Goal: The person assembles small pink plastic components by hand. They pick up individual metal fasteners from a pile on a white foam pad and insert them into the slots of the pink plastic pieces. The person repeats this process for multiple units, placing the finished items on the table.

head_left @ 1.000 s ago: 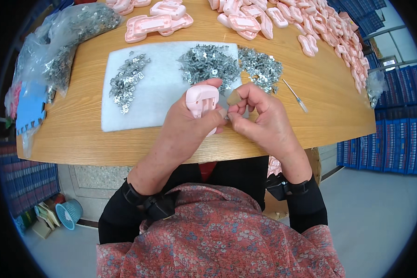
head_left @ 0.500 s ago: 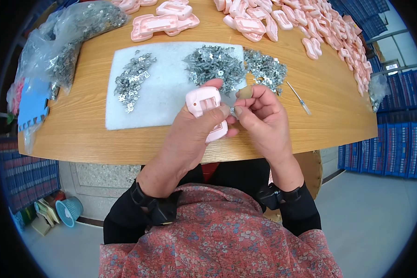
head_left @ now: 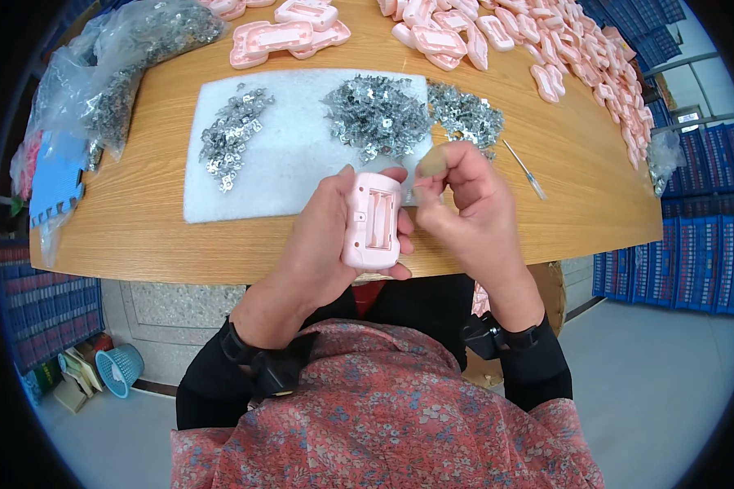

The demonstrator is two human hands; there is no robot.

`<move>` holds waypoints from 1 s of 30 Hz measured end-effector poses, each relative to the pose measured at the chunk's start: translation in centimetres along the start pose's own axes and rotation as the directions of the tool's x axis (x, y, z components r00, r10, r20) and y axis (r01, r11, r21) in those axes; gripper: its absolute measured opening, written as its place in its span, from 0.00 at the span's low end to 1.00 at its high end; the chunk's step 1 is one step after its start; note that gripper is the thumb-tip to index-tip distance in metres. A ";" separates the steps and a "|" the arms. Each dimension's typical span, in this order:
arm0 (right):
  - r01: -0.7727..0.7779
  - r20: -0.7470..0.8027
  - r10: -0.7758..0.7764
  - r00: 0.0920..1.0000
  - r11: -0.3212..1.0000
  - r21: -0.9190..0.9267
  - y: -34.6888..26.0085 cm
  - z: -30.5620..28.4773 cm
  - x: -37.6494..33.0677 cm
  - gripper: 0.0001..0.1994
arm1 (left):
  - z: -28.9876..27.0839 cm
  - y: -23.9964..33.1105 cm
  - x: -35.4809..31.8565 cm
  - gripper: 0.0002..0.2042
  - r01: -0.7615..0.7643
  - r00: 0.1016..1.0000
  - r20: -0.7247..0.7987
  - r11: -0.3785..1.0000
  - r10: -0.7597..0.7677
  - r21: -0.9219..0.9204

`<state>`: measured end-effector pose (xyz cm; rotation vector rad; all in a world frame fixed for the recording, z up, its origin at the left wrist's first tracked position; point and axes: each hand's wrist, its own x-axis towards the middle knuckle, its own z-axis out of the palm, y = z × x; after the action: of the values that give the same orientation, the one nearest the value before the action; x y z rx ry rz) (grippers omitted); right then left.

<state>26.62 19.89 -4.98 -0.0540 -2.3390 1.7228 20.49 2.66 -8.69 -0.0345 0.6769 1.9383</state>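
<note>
Resting — pink casing (head_left: 373,222), in left hand (head_left: 321,226)

A light-brown, wood-grained table (head_left: 126,244) with a curving front edge is spanning the view. At its left end, a flat, bright-blue foam piece (head_left: 59,175) with a toothed edge is lying. On the floor to the left, a light-blue, round plastic basket (head_left: 120,368) with a perforated wall is standing just beside some cream-coloured, flat-sided blocks (head_left: 75,380). Tall, dark-blue, ribbed stacks (head_left: 656,254) are rising at the right, above a smooth, pale-grey floor (head_left: 628,391).
</note>
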 end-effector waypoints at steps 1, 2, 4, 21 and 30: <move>0.080 0.039 -0.076 0.996 0.988 -0.130 -0.1 0.1 0.1 0.10 | 0.1 0.0 -0.1 0.29 0.020 1.000 -0.021 1.000 -0.019 0.024; 0.103 0.055 -0.093 0.994 0.973 -0.206 -0.5 0.3 0.1 0.10 | 0.2 0.1 -0.2 0.28 0.044 0.998 -0.035 0.999 -0.042 0.033; 0.151 0.096 -0.125 0.987 0.925 -0.349 -1.0 0.6 0.2 0.11 | 0.4 0.1 -0.5 0.27 0.088 0.994 -0.066 0.995 -0.085 0.047; 0.069 0.181 0.021 0.983 0.877 -0.476 -2.3 0.0 0.3 0.11 | 0.5 -0.6 -0.3 0.25 0.200 0.980 -0.061 0.952 -0.191 0.233; -0.004 0.124 0.059 0.991 0.915 -0.403 -1.6 -0.6 0.0 0.14 | 0.0 -0.4 -0.1 0.26 0.190 0.979 0.049 0.970 -0.199 0.155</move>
<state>26.90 20.00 -3.24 -0.0477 -2.7705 1.2620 20.88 2.68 -8.87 0.0524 0.7461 1.6899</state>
